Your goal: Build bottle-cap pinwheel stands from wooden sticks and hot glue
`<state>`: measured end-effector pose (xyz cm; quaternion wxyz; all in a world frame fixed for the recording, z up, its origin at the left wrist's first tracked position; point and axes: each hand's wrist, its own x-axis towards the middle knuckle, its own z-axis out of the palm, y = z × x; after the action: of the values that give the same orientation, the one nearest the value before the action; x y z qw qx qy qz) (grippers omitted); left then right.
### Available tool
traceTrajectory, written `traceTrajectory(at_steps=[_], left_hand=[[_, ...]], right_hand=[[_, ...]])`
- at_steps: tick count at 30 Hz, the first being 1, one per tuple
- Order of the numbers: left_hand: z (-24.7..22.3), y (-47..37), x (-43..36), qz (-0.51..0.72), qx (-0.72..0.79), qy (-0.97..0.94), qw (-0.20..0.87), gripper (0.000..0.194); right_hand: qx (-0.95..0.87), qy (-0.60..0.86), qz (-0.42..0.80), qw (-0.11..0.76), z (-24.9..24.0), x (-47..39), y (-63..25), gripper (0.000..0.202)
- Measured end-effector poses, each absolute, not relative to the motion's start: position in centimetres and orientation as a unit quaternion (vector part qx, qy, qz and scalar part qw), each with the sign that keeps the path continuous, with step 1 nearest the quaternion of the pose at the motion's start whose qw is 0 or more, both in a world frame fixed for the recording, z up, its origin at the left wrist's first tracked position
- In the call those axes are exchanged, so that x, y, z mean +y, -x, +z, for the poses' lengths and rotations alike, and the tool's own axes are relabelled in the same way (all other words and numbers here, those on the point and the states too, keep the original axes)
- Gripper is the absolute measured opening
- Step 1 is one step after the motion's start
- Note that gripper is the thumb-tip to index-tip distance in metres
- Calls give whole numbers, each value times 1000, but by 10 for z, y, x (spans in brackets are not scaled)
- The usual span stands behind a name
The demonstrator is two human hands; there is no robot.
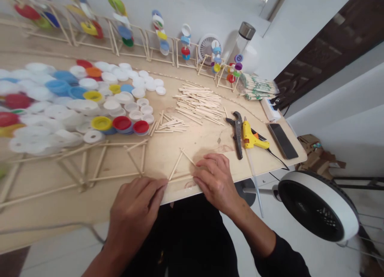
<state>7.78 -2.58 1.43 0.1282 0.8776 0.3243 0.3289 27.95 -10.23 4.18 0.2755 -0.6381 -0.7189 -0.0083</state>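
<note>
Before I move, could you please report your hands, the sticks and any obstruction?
Left hand at stick triangle's left corner, right hand at its right. Triangle near table's front edge, nothing across it. Glue gun off to the right.

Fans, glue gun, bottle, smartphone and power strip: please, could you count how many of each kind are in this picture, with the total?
Small white fan: 1
Large fan: 1
Yellow glue gun: 1
Clear bottle: 1
Smartphone: 1
Power strip: 1
Total: 6
</note>
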Motion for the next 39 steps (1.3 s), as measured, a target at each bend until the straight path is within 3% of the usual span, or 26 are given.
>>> traceTrajectory(at_steps=[21,39], left_hand=[[9,-76,-24,332,293,-893,85,10],[9,-75,-24,334,290,-891,103,10]], right_hand=[[-643,689,-1,335,44,-125,-290,12],[-660,682,-2,315,36,-118,-289,12]])
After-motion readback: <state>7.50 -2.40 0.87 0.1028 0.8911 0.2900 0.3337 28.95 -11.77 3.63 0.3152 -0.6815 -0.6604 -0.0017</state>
